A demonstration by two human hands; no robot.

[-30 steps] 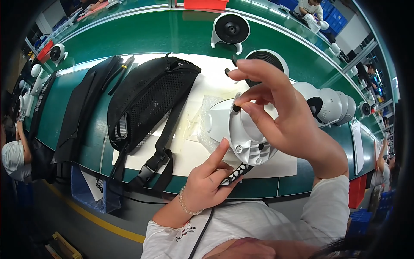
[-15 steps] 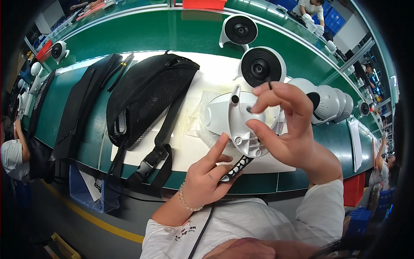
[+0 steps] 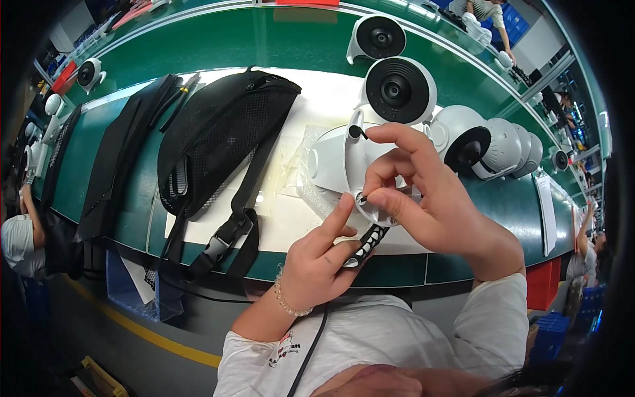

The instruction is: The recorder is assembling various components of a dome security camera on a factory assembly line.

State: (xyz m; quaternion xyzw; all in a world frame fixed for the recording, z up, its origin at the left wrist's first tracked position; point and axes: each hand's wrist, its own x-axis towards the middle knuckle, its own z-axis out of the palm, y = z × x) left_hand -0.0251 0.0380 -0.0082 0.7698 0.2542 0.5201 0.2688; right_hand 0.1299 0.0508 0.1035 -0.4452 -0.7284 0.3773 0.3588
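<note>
A white round plastic housing (image 3: 334,162) lies tilted on the white mat (image 3: 278,218), its flat base turned toward me. My right hand (image 3: 423,198) pinches a small dark screw against the base rim, thumb and forefinger closed on it. My left hand (image 3: 321,258) grips a black-and-white striped tool (image 3: 367,243) just below the housing, its forefinger stretched up to the rim. A short stem with a black tip (image 3: 356,130) sticks up from the housing's top.
A black mesh waist bag (image 3: 218,142) with strap and buckle lies left of the housing. White round devices with black faces (image 3: 397,89) stand behind and in a row to the right. Other people sit at the far left and right edges of the green bench (image 3: 198,46).
My right hand has dropped from above the housing down to its base rim, carrying the small screw. My left hand has stayed under the housing with the tool.
</note>
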